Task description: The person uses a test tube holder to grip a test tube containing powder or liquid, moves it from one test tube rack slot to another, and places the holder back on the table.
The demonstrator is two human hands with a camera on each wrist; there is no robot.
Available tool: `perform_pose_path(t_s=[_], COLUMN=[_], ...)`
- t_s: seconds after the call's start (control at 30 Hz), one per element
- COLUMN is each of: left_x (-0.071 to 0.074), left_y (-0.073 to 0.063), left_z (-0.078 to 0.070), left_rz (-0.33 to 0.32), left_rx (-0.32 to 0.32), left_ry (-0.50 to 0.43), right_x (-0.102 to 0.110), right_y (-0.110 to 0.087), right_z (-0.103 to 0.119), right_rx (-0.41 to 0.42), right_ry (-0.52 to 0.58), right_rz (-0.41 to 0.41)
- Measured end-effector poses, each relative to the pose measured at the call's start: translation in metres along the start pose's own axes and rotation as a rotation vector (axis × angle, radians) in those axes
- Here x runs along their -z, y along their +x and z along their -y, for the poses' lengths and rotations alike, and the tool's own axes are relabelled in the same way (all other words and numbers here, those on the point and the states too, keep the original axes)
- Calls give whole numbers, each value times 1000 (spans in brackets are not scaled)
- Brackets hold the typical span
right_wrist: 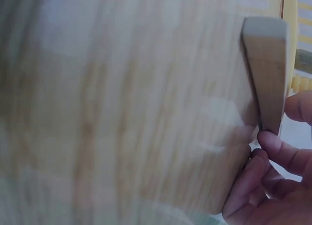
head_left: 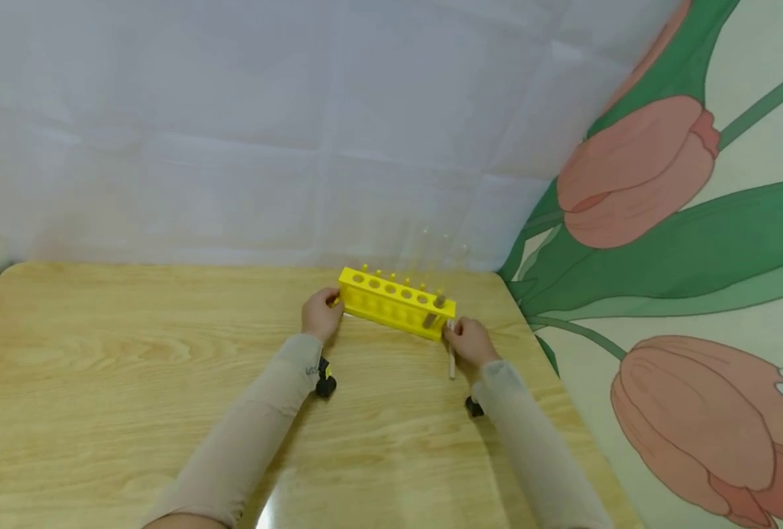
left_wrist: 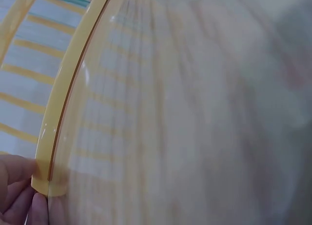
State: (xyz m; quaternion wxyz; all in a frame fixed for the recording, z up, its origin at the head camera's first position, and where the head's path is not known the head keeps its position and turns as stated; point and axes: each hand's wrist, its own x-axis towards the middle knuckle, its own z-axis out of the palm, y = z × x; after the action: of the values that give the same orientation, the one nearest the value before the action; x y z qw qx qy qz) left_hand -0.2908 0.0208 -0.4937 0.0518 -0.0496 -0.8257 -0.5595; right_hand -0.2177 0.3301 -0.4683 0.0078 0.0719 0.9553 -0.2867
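A yellow test tube rack (head_left: 391, 300) stands slantwise near the back of the table, its top pierced by a row of round holes. In the hole at its right end sits a dark grey tube-shaped thing (head_left: 429, 320). Thumb and fingers of my left hand (head_left: 322, 316) pinch the rack's left end, at the lower corner in the left wrist view. By the right end, my right hand (head_left: 474, 343) pinches a flat, pale wooden stick (right_wrist: 265, 69) between thumb and finger. The stick points back towards me; its far end is hidden by the fingers, which overlap the rack's end.
Clear glass test tubes (head_left: 446, 253) stand upside down behind the rack's right half, over its rear pegs. A white sheet (head_left: 233, 147) hangs along the back edge of the wooden table (head_left: 134, 367). A tulip-patterned wall (head_left: 682, 294) borders the right edge.
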Motion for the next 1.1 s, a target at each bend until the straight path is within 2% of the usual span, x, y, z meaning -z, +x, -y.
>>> perform_pose_path(t_s=[0.17,0.43,0.77,0.93,1.1], left_x=[1,8,8,12,10], left_y=[0,3,8,9,9], left_z=[1,-2,-5,-10,-11], left_rz=[10,-26,-2,14,53], left_rx=[23,2,12,38,68], left_ry=[-17,-6,-2,-3,-4], right_x=[2,3,4,6,12], right_y=[-2,-2,-8,-15,-26], right_z=[3,11,14,15,12], right_rx=[32,17,-74,-127,-184], right_ry=[-39,-58,-23,37,112], right_rz=[19,19,-49,-90,-175])
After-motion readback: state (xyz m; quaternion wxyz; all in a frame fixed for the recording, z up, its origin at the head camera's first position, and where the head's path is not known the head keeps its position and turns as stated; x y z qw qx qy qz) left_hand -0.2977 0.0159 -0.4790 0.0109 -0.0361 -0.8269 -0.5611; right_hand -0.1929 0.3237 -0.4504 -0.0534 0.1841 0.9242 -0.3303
